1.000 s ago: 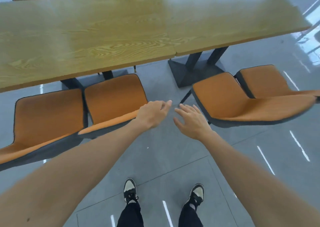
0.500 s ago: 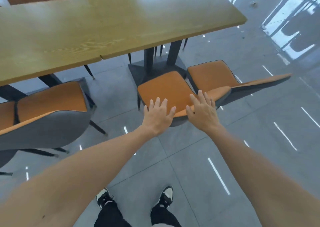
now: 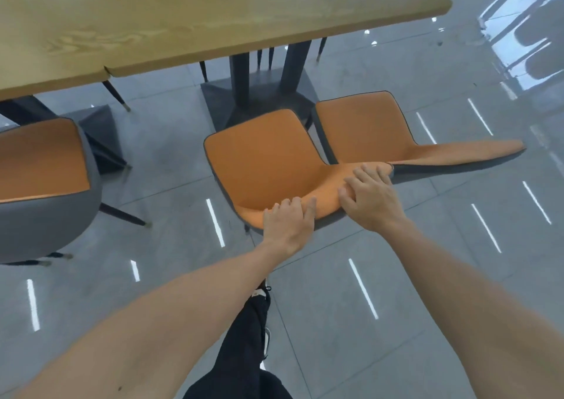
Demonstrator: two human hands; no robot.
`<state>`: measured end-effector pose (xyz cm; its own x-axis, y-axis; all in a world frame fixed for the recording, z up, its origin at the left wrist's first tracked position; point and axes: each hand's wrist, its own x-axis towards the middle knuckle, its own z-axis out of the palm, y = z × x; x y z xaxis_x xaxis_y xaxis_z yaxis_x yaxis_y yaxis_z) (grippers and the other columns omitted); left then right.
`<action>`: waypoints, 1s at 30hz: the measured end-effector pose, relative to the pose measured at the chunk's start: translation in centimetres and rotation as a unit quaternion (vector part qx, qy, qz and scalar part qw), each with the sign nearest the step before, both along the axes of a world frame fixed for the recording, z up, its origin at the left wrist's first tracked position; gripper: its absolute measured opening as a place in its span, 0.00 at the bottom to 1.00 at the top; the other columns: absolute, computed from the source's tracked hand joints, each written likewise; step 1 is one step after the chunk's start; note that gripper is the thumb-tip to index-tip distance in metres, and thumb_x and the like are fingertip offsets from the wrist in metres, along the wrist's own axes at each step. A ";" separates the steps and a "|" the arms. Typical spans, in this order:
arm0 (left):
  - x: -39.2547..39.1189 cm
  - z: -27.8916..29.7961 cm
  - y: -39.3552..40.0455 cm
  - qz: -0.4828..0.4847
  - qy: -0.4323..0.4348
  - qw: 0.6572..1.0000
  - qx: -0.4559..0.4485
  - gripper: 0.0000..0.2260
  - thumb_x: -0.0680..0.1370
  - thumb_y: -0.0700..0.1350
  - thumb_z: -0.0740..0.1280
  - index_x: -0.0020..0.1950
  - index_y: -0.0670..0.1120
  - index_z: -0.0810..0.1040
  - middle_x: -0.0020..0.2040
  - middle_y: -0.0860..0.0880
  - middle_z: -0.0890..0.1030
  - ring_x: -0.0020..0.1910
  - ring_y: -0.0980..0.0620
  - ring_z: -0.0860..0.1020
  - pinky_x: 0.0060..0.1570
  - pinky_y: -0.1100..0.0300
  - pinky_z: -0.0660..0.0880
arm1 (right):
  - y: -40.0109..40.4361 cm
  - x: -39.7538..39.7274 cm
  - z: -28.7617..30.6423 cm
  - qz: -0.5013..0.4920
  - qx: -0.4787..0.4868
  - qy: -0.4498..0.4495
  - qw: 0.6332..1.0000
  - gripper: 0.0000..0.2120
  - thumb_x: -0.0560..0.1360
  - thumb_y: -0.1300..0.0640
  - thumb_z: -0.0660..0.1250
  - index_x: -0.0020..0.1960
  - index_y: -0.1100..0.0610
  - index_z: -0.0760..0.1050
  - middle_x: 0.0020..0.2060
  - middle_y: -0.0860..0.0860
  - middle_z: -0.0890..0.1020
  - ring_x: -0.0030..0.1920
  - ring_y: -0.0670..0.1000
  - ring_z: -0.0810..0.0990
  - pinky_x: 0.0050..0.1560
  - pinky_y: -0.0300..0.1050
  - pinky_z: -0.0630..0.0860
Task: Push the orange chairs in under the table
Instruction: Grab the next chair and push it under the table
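An orange chair (image 3: 265, 160) with a grey shell stands in front of me, pulled out from the wooden table (image 3: 183, 17). My left hand (image 3: 288, 223) grips the top edge of its backrest at the left. My right hand (image 3: 370, 195) grips the same edge further right, fingers curled over it. A second orange chair (image 3: 366, 127) stands right beside it, its backrest reaching out to the right. A third orange chair (image 3: 42, 166) is at the left, with its grey back toward me.
The table's dark pedestal base (image 3: 259, 93) stands on the floor just beyond the chair seats. Thin dark chair legs (image 3: 116, 93) show under the table. The floor is glossy grey tile (image 3: 427, 276). My legs and a shoe (image 3: 259, 307) are below.
I have turned right from the left pair of chairs. Both hands have reached forward and come down onto the backrest of the middle chair, where their fingers now curl over the edge.
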<state>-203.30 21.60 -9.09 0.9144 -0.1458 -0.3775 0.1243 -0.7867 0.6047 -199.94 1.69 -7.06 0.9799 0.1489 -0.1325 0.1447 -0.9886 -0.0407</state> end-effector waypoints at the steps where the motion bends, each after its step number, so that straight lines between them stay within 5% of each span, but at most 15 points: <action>1: 0.6 -0.5 -0.1 -0.006 -0.010 1.000 -0.005 0.30 0.81 0.64 0.42 0.45 0.49 0.77 0.45 0.49 0.82 0.47 0.44 0.79 0.52 0.46 0.72 | -0.2 0.8 -0.7 0.020 -0.004 -0.024 1.000 0.20 0.78 0.49 0.56 0.43 0.59 0.82 0.48 0.58 0.85 0.55 0.61 0.80 0.67 0.59 0.68; 4: 1.7 -1.3 0.2 -0.016 -0.046 0.999 0.003 0.28 0.81 0.62 0.46 0.34 0.46 0.71 0.30 0.50 0.76 0.32 0.46 0.75 0.33 0.53 0.64 | -0.3 2.3 -2.0 0.039 0.017 -0.095 0.995 0.18 0.73 0.54 0.58 0.29 0.58 0.77 0.27 0.53 0.80 0.32 0.57 0.76 0.49 0.53 0.72; 10: 10.6 -0.9 2.0 -0.035 -0.073 0.996 0.038 0.25 0.82 0.58 0.52 0.29 0.46 0.64 0.27 0.51 0.72 0.31 0.45 0.73 0.32 0.54 0.57 | 1.5 10.1 -2.8 0.006 0.022 -0.168 0.986 0.17 0.71 0.56 0.59 0.25 0.58 0.73 0.22 0.54 0.75 0.27 0.58 0.70 0.43 0.50 0.70; 14: 17.1 -1.0 4.1 -0.018 -0.100 0.992 0.068 0.25 0.83 0.57 0.53 0.31 0.46 0.72 0.28 0.50 0.76 0.33 0.43 0.75 0.36 0.55 0.62 | 3.6 15.8 -2.8 -0.011 0.053 -0.160 0.986 0.17 0.71 0.55 0.58 0.24 0.57 0.71 0.22 0.53 0.74 0.28 0.53 0.63 0.38 0.47 0.65; 20: 22.0 -0.8 5.4 0.002 -0.104 0.992 0.072 0.26 0.80 0.62 0.48 0.26 0.51 0.66 0.25 0.52 0.71 0.31 0.44 0.73 0.37 0.54 0.72 | 4.4 20.9 -2.6 -0.008 0.085 -0.124 0.989 0.19 0.74 0.52 0.57 0.31 0.56 0.79 0.27 0.51 0.79 0.31 0.53 0.73 0.42 0.48 0.70; 26: 19.8 -1.1 4.8 -0.001 -0.085 0.994 0.065 0.22 0.78 0.57 0.51 0.32 0.46 0.72 0.30 0.52 0.76 0.32 0.46 0.73 0.35 0.55 0.68 | 4.2 18.6 -1.5 0.000 0.059 -0.061 0.996 0.17 0.74 0.52 0.58 0.32 0.56 0.78 0.30 0.50 0.80 0.35 0.54 0.75 0.46 0.49 0.69; 30: 20.5 0.0 3.8 -0.018 -0.027 0.993 0.109 0.22 0.81 0.56 0.51 0.34 0.50 0.74 0.34 0.50 0.78 0.37 0.42 0.79 0.40 0.53 0.72 | 2.9 18.7 -0.1 0.029 0.093 0.046 0.994 0.21 0.80 0.45 0.56 0.58 0.55 0.82 0.62 0.53 0.82 0.64 0.53 0.77 0.69 0.52 0.67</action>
<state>-182.79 25.44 -9.06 0.9299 -0.0989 -0.3543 0.0655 -0.9033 0.4240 -181.22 4.63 -7.18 0.9539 0.2357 -0.1855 0.1894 -0.9529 -0.2368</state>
